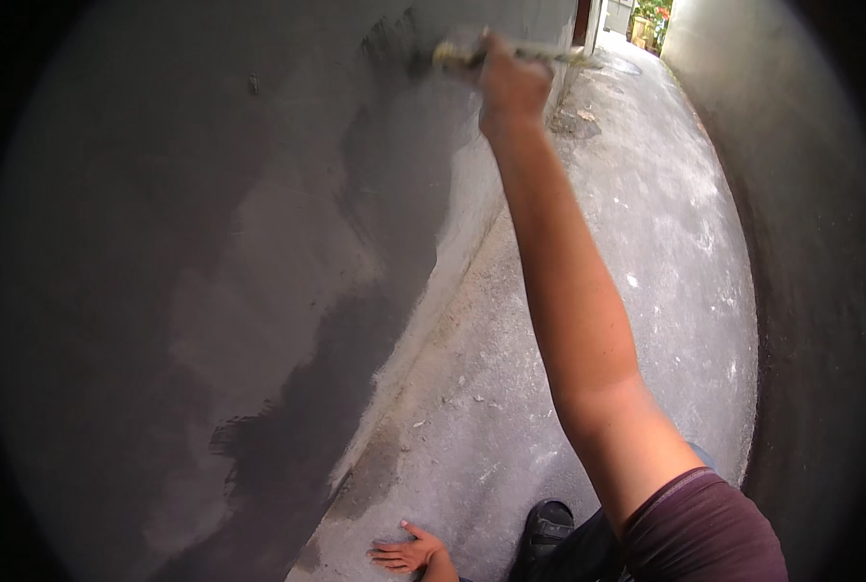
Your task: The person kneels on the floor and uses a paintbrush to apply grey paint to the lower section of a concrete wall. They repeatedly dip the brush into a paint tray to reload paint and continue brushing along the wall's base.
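My right arm stretches far up and ahead along the grey wall. In my right hand, closed and smeared by motion, is a brush with a pale handle sticking out to the right. Its yellowish head is at the wall, beside dark streaks like bristle marks. Wide dark, wet-looking patches run down the wall towards its foot. Low in the view, my left hand is open with its fingers spread and nothing in it; whether it rests on the ground I cannot tell.
A narrow concrete path runs ahead between this wall and a second wall on the right. My dark sandal is on the path. Small crumbs of debris lie along the wall's foot. Plants show at the far end.
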A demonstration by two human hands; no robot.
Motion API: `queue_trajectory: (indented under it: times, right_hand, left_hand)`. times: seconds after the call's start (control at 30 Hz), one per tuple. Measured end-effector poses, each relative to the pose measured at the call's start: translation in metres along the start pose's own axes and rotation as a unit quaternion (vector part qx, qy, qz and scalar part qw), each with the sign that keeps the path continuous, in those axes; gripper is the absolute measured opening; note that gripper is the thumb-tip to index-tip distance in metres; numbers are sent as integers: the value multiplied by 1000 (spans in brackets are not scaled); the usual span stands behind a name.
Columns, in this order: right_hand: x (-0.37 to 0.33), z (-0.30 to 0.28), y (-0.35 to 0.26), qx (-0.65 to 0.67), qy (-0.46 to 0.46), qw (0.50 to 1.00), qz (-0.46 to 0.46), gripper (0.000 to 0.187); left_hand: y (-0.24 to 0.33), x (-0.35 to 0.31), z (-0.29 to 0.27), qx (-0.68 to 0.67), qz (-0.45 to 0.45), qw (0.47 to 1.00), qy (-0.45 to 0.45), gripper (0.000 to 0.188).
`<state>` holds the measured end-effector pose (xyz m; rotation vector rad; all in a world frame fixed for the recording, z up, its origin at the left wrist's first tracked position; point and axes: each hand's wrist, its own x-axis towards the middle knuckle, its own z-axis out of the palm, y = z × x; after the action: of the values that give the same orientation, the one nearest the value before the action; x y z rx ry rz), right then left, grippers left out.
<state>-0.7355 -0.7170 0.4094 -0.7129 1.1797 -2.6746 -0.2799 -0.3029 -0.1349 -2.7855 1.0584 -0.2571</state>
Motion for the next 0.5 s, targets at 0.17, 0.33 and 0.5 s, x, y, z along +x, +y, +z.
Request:
queue_trajectory:
  times: [0.17,0.33,0.5]
  right_hand:
    - [-16,-47,78,91,-36,994,40,24]
    - [-94,-200,205,-199,84,960,177,27]
    - [-61,-173,178,-387,28,915,113,49]
  left_hand:
    - [5,-1,-10,1,1,1000,12,102]
    - [12,-13,-18,-29,15,999,32,101]
    - [33,-18,-8,-54,34,998,28,101]
